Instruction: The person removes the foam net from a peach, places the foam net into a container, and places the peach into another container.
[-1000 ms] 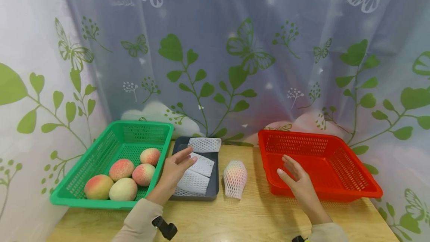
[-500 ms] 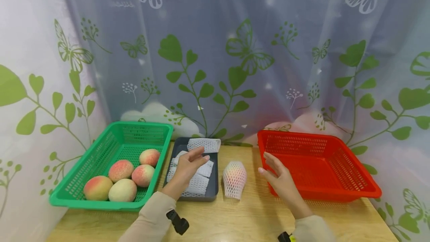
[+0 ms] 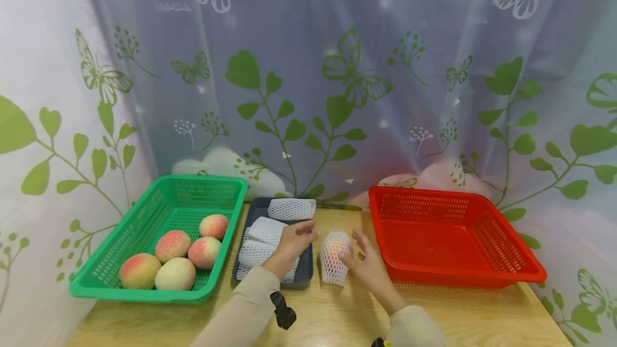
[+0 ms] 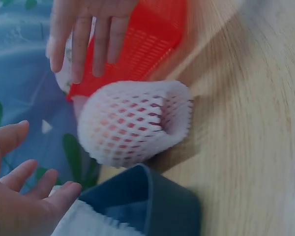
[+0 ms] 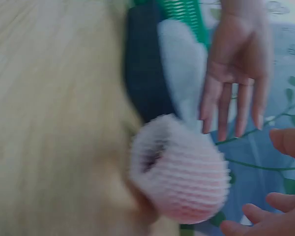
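Note:
A peach in a white foam net sleeve (image 3: 334, 264) lies on the wooden table, between a dark grey tray (image 3: 305, 277) and a red basket. Its open sleeve end shows in both wrist views. My right hand (image 3: 371, 269) is just right of this peach, fingers spread and holding nothing; whether the thumb touches the net I cannot tell. Over the tray's right part hovers my left hand (image 3: 291, 245), fingers extended and bare of any object. Several flat white foam net sleeves (image 3: 291, 209) lie in the tray, partly hidden by that hand.
On the left, a green basket (image 3: 204, 296) holds several peaches (image 3: 175, 273). The red basket (image 3: 458, 272) stands at the right, a gap away from the netted peach. Behind everything hangs a printed curtain (image 3: 308, 95).
Both hands have come inward: the left moved right across the tray, the right moved left from the red basket to the netted peach. The peach and baskets stay put.

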Tool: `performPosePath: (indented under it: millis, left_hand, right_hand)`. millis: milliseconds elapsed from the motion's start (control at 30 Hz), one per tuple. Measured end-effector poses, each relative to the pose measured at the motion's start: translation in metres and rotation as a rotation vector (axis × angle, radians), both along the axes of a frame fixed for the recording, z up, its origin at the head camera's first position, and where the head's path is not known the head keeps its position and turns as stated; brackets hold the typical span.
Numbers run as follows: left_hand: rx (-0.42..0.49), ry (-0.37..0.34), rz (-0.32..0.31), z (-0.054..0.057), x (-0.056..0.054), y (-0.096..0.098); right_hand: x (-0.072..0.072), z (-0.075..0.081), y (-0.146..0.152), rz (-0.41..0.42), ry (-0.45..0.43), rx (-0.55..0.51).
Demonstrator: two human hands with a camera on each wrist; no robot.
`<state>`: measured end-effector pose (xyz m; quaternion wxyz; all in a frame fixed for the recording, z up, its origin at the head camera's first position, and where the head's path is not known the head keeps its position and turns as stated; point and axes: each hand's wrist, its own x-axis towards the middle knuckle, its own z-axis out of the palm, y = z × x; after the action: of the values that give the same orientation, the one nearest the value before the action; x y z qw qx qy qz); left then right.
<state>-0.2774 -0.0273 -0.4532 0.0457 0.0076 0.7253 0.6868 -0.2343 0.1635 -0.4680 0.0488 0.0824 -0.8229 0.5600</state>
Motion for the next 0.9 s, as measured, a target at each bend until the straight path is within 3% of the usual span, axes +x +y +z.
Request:
performPosePath:
  millis: [133,333,467,567,900]
  left_hand:
    - [-0.025,-0.038,-0.009,-0.006,-0.001,0.006]
    - [-0.115,0.004,-0.028,-0.016,-0.004,0.014]
    - [-0.236,0.069,-0.043,-0.018,-0.006,0.015]
    - [-0.278,0.098,-0.059,-0.019,-0.008,0.014]
    - [-0.310,0.100,-0.078,-0.022,-0.011,0.014]
  right_hand:
    - [-0.006,-0.018,-0.009,-0.040,-0.002,0.034]
    - [-0.014,-0.036,-0.019,-0.096,-0.013,-0.014]
    - [-0.016,-0.038,-0.025,-0.116,0.005,-0.023]
    - [-0.019,-0.041,-0.028,-0.128,0.021,-0.010]
    - [-0.025,-0.046,-0.034,-0.208,-0.084,-0.013]
